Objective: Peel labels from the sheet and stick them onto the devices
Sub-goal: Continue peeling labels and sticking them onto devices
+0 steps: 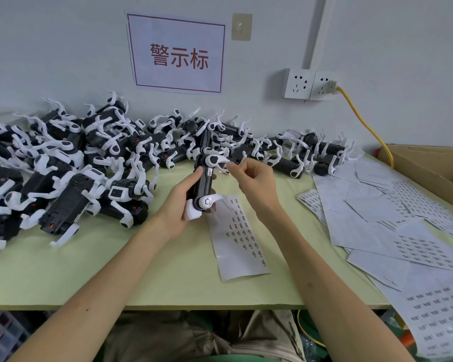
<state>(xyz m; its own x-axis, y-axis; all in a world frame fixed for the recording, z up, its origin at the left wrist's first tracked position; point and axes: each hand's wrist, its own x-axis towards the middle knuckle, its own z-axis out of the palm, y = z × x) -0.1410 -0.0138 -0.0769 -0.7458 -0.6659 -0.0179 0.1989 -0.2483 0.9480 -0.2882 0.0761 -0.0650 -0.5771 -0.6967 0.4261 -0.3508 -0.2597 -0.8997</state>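
1. Head view: the left hand (179,205) grips a black-and-white device (204,184), held upright above the green table (115,270).
2. The right hand (254,184) has curled fingers, with thumb and forefinger pinched together at the device's upper white leg. Whether they hold a label cannot be told.
3. The label sheet (239,244) lies flat on the table just under both hands.
4. A pile of devices (89,152) crowds the left and back along the wall.
5. Loose sheets (377,205) spread to the right, beside a cardboard box (429,165).
6. A yellow cable (361,121) hangs from the wall socket (311,83).
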